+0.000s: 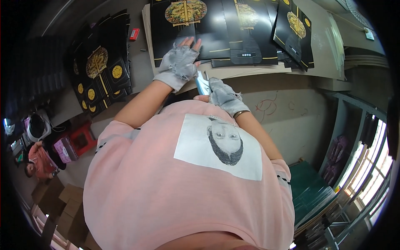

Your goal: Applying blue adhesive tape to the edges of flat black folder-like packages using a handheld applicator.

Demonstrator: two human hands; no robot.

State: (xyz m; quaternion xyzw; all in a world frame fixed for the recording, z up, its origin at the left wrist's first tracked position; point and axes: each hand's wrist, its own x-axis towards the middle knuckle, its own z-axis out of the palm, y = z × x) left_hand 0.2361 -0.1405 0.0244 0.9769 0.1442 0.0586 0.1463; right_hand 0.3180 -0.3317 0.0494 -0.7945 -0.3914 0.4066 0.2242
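Observation:
My left hand [179, 62], in a frayed grey fingerless glove, lies flat with its fingers stretched over black printed sheets [210, 43] that carry gold round patterns. Close beside it, at the near edge of the table, my right hand [225, 95] wears a matching glove. Its fingers are closed around a light-blue and white hand tool [203, 84] with a narrow metal-looking tip pointing away from me. The exact kind of tool is too small to make out. The tip is just short of the sheets and does not visibly touch them.
More black and gold sheets lie in a pile [100, 66] at the left and fanned out [295, 33] at the right. A small red box [134, 34] sits between piles. Cardboard boxes [71, 212] and a seated person [39, 162] are at the left, a green-topped surface [310, 191] at the right.

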